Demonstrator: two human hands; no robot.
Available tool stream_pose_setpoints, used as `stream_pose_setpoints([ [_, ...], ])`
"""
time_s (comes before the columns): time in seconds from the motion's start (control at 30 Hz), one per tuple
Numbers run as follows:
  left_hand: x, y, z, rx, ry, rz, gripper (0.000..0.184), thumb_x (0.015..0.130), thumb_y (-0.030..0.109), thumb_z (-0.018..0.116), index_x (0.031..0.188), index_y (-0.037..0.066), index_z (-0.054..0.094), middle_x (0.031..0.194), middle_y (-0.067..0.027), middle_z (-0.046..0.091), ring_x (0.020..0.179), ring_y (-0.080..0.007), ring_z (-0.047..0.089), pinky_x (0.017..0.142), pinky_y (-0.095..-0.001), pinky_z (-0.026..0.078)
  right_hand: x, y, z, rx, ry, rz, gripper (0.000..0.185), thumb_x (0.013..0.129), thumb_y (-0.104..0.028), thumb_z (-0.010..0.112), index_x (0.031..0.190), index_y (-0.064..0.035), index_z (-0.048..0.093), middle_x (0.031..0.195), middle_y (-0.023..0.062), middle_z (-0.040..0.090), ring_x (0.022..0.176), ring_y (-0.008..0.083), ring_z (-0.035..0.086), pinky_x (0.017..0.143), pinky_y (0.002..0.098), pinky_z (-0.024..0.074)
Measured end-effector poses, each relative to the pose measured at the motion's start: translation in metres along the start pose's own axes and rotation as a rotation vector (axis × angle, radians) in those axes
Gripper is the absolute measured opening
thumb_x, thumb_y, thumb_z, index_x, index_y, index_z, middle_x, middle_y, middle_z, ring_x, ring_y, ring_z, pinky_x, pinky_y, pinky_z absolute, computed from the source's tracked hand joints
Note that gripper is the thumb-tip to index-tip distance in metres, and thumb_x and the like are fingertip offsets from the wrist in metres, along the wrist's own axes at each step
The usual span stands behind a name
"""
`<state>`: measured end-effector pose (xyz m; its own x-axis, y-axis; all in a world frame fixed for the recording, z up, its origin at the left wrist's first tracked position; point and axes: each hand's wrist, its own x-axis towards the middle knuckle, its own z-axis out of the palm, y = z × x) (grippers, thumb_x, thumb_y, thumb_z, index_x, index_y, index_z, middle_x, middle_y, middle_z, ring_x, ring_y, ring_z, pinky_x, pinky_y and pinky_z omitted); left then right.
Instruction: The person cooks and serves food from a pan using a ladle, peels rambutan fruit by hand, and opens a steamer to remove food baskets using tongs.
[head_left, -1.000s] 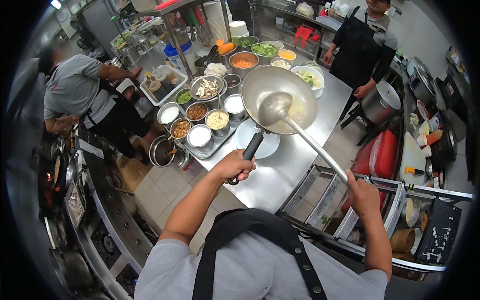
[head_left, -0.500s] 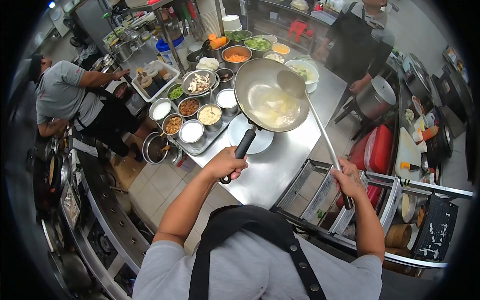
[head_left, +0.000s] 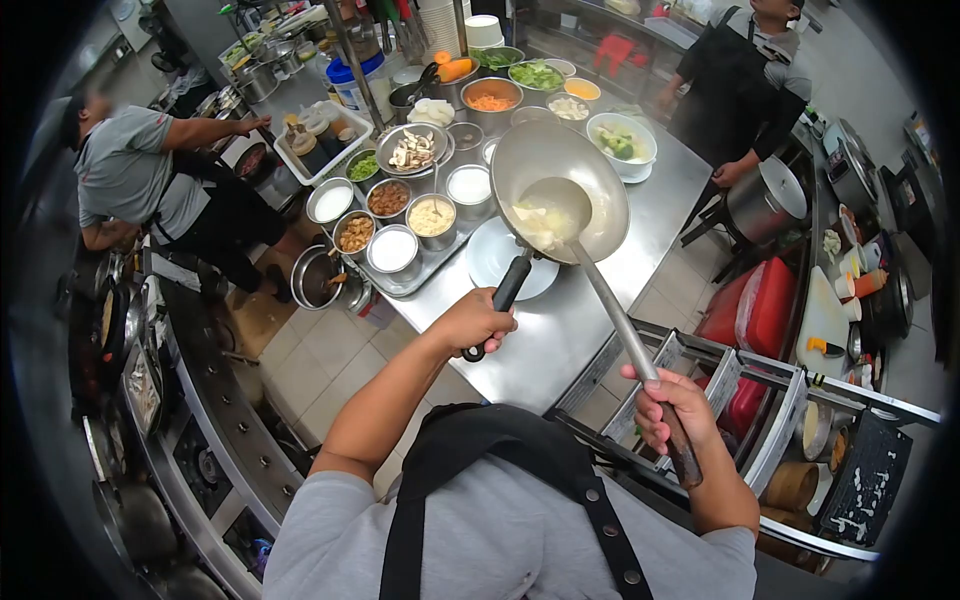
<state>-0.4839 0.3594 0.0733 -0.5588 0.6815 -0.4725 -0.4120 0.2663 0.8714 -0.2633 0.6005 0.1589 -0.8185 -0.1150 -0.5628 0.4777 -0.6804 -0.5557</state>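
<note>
My left hand [head_left: 480, 322] is closed around the black handle of a wok [head_left: 605, 190], tilted over the steel table. Food [head_left: 535, 228] with pale pieces lies low in the wok, partly hidden by a ladle [head_left: 615, 300]. My right hand [head_left: 682, 402] grips that ladle by its long handle, and its round bowl rests inside the wok against the food. Under the wok's near side, a white plate [head_left: 500, 258] sits on the table. Just beyond the wok is a white bowl [head_left: 645, 160] with broccoli in it.
Left of the wok, a metal tray [head_left: 425, 275] carries several containers of ingredients, including white powder and chopped pieces. Sliced mushrooms [head_left: 412, 152] and shredded carrot [head_left: 490, 102] stand behind. One person [head_left: 150, 170] works at left; another [head_left: 735, 90] stands at far right.
The ladle's bowl has come down from the wok's far right side into the food. My right hand has moved lower, its fingers now looser on the handle. The wok has shifted slightly right.
</note>
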Motion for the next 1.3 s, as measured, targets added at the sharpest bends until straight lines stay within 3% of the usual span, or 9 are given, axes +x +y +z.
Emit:
stream_pose_setpoints([
  [0.1,0.001,-0.001,0.001,-0.017,0.001,0.003,0.017,0.074,0.001,0.063,0.08,0.004,0.047,0.057,-0.0014,0.051,0.038,-0.0083,0.045,0.036,-0.0227,0.035,0.001,0.001,0.01,-0.089,-0.001,-0.022,0.039,0.093,-0.011,0.048,0.13,0.0034,0.046,0.063,0.0047,0.051,0.043,0.0131,0.05,0.033,0.028,0.0431],
  [0.37,0.008,-0.003,0.0,-0.044,0.002,0.017,0.016,0.075,0.006,0.062,0.079,0.003,0.046,0.056,-0.0002,0.05,0.041,-0.0079,0.048,0.039,-0.0234,0.036,-0.003,0.013,0.032,-0.384,0.116,-0.021,0.039,0.092,-0.009,0.054,0.129,0.0003,0.046,0.063,0.004,0.055,0.042,0.0115,0.053,0.034,0.0255,0.044],
  [0.6,0.011,-0.002,0.002,-0.084,-0.014,0.014,0.017,0.075,0.003,0.062,0.081,0.003,0.046,0.058,-0.0011,0.05,0.04,-0.0086,0.048,0.038,-0.0236,0.035,-0.006,0.022,0.031,-0.449,0.104,-0.048,0.041,0.09,-0.006,0.056,0.129,0.0027,0.044,0.064,0.0042,0.056,0.044,0.0108,0.053,0.041,0.0223,0.0445],
  [0.9,0.011,0.003,0.007,-0.102,-0.009,-0.005,0.017,0.076,-0.001,0.062,0.081,0.003,0.046,0.058,-0.0018,0.049,0.039,-0.0094,0.046,0.038,-0.0236,0.036,-0.014,0.017,0.038,-0.438,0.111,-0.044,0.041,0.09,-0.007,0.055,0.128,0.0028,0.045,0.065,0.0037,0.055,0.044,0.0102,0.052,0.039,0.0226,0.0441],
  [1.1,0.011,-0.003,0.011,-0.086,0.007,-0.001,0.016,0.076,-0.001,0.061,0.079,0.003,0.046,0.058,-0.0017,0.049,0.039,-0.0092,0.046,0.039,-0.0232,0.036,-0.014,-0.007,0.025,0.095,-0.08,-0.057,0.038,0.092,-0.011,0.049,0.127,0.0051,0.046,0.064,0.0035,0.048,0.043,0.0108,0.049,0.033,0.0246,0.0424],
  [1.23,0.006,-0.002,0.014,-0.093,-0.007,-0.006,0.016,0.076,-0.002,0.06,0.079,0.004,0.046,0.058,-0.0018,0.049,0.039,-0.0092,0.046,0.039,-0.0232,0.036,-0.001,-0.012,0.015,0.523,-0.328,-0.02,0.042,0.097,-0.012,0.039,0.131,0.0118,0.038,0.07,0.0078,0.051,0.05,0.014,0.053,0.036,0.0288,0.0466],
  [1.3,0.007,-0.002,0.014,-0.113,-0.018,-0.006,0.016,0.075,-0.001,0.06,0.079,0.004,0.046,0.058,-0.0013,0.048,0.039,-0.0091,0.046,0.039,-0.0234,0.036,0.006,-0.015,0.008,0.578,-0.408,-0.013,0.044,0.098,-0.013,0.036,0.133,0.0136,0.034,0.074,0.009,0.052,0.054,0.0149,0.055,0.039,0.0305,0.0488],
])
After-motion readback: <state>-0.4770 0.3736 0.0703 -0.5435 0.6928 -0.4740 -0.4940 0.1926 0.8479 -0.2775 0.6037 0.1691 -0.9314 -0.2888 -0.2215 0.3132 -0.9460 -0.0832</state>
